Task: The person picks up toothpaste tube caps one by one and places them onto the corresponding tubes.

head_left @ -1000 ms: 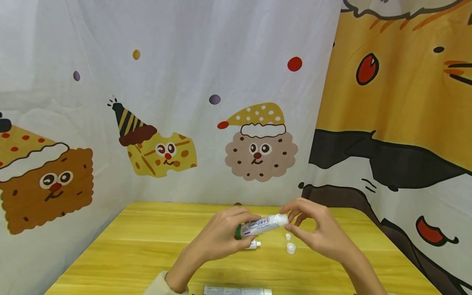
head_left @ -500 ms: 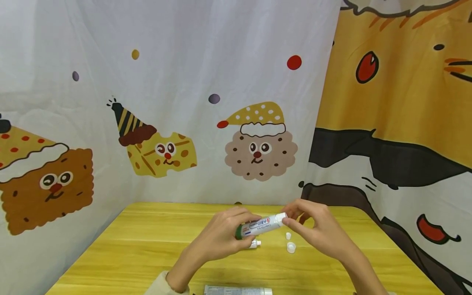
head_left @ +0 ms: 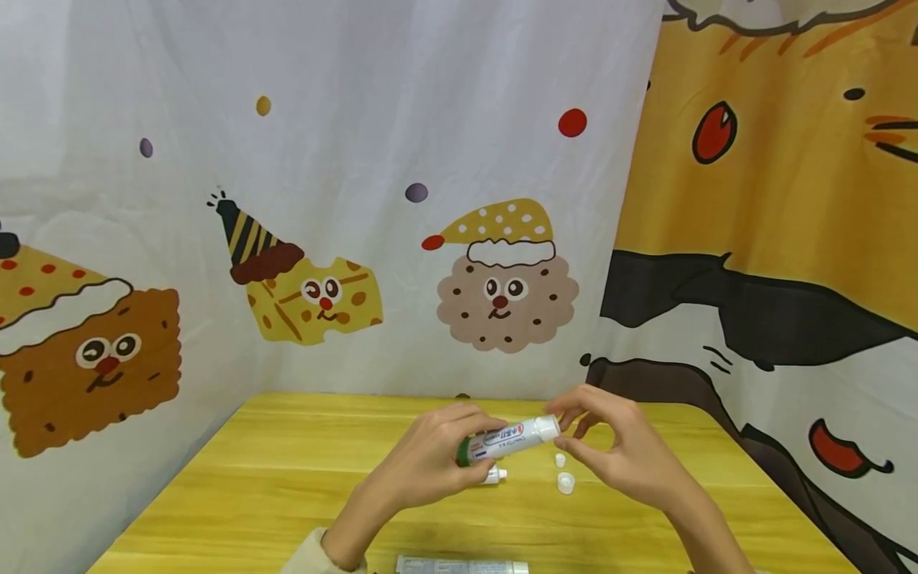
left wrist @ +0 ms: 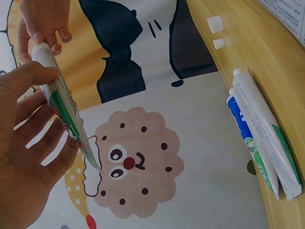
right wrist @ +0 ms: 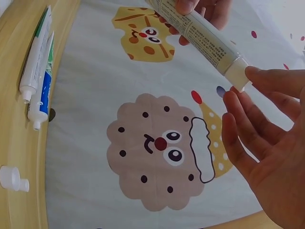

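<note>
My left hand [head_left: 437, 454] holds a white and green toothpaste tube [head_left: 505, 441], raised above the table and tilted with its capped end up to the right. At that end sits a white cap [head_left: 548, 428], pinched between the thumb and fingers of my right hand [head_left: 624, 446]. The left wrist view shows the tube's green side [left wrist: 59, 100] and its flat tail, with my left thumb across it. In the right wrist view, my right thumb and index finger meet the cap [right wrist: 237, 74] from two sides, the other fingers spread loosely.
Two loose white caps, a larger one [head_left: 566, 483] and a smaller one [head_left: 560, 460], rest on the wooden table [head_left: 287, 478]. Two uncapped tubes, one white [left wrist: 267, 129] and one blue-green [left wrist: 252, 143], lie side by side. Another tube [head_left: 459, 566] lies at the near edge.
The right thumb and fingers closed further over the cap half a second ago, then shifted back to about their earlier spread. The left hand and tube stay nearly still.
</note>
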Tool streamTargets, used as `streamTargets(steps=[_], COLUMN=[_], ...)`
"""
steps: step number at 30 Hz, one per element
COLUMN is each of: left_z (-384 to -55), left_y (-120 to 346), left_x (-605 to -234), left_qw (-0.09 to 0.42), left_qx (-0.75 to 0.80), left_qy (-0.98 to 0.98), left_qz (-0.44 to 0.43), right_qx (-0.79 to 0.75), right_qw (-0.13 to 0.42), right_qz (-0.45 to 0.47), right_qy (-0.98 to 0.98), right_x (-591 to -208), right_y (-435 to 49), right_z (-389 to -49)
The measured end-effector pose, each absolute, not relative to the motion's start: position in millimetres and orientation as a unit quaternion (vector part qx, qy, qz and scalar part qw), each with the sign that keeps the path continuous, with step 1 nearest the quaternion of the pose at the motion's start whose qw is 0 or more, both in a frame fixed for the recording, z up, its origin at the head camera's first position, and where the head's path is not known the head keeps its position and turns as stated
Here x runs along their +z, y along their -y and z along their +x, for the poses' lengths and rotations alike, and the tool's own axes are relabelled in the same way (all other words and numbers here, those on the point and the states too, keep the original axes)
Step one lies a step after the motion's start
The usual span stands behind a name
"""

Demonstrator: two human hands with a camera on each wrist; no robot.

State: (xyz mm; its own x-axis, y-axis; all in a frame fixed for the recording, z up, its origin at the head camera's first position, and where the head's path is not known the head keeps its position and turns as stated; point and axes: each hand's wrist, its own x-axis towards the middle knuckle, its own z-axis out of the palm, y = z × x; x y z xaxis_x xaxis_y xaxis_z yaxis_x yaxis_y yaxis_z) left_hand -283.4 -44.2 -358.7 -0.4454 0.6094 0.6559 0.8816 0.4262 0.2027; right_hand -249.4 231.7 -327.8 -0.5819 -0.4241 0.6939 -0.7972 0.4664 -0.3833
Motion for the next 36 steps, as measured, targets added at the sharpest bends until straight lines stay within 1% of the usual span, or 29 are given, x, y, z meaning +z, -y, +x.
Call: streamTargets(steps=[8, 23, 30, 36], left_z=[-282.4, -282.9, -283.2, -284.1], left_y=[46.4, 47.9, 48.7, 47.6], left_x=[-359.8, -358.6, -356.4, -357.2], left_qw=[0.259, 0.259, 0.255, 0.255], left_qx=[-0.268, -0.272, -0.273, -0.269], left_qy=[0.805, 0.801, 0.803, 0.801], left_qz=[-0.462, -0.466, -0.463, -0.469], right_qx=[0.352, 0.329, 0.342, 0.341], right_qw=[0.259, 0.249, 0.265, 0.26], right_qz=[0.373, 0.316, 0.349, 0.357], right_qy=[0.818, 0.854, 0.831, 0.83], right_x=[-328.1, -324.2, -327.0, -330.0], right_y=[-229.1, -226.4, -227.5, -228.0], right_z=[-250.5, -251.3, -252.4, -251.1])
